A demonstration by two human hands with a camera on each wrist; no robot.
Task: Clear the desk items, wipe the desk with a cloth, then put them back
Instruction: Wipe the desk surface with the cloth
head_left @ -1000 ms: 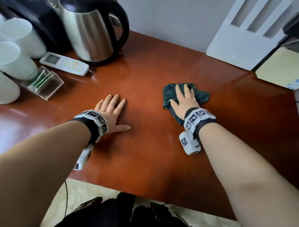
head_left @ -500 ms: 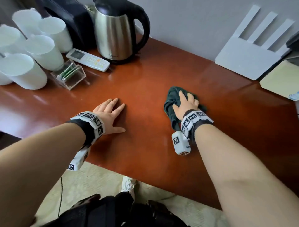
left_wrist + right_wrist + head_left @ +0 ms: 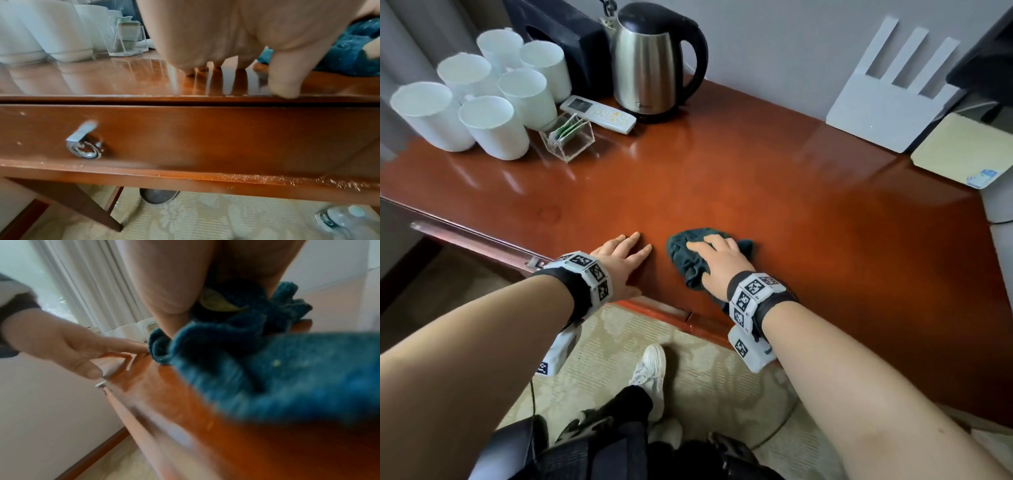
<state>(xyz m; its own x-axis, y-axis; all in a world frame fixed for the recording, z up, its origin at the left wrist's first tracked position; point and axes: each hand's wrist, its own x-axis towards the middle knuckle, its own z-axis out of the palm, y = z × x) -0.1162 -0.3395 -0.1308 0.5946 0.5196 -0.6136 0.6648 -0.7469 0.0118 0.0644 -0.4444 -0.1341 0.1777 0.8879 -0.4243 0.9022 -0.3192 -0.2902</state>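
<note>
A crumpled dark teal cloth (image 3: 685, 255) (image 3: 242, 344) (image 3: 345, 53) lies near the front edge of the glossy red-brown desk (image 3: 756, 192). My right hand (image 3: 717, 260) lies flat on the cloth and presses it down, fingers fairly straight. Just left of it, my left hand (image 3: 625, 255) (image 3: 82, 345) rests flat on the bare wood, fingers straight, thumb at the desk's front edge. Several white cups (image 3: 493, 126), a clear sachet holder (image 3: 568, 138), a white remote (image 3: 599, 113) and a steel kettle (image 3: 650, 65) stand at the back left.
A white router (image 3: 887, 102) leans on the wall at the back right, beside a pale yellow box (image 3: 959, 150). A drawer with a ring handle (image 3: 86, 146) sits under the desk's front. A bottle (image 3: 341, 220) lies on the carpet below. My shoe (image 3: 650, 370) is by the desk.
My right hand has dragged the cloth toward the desk's front edge and to the left, close to my left hand. The left hand has slid back to the front edge. My view pulled back.
</note>
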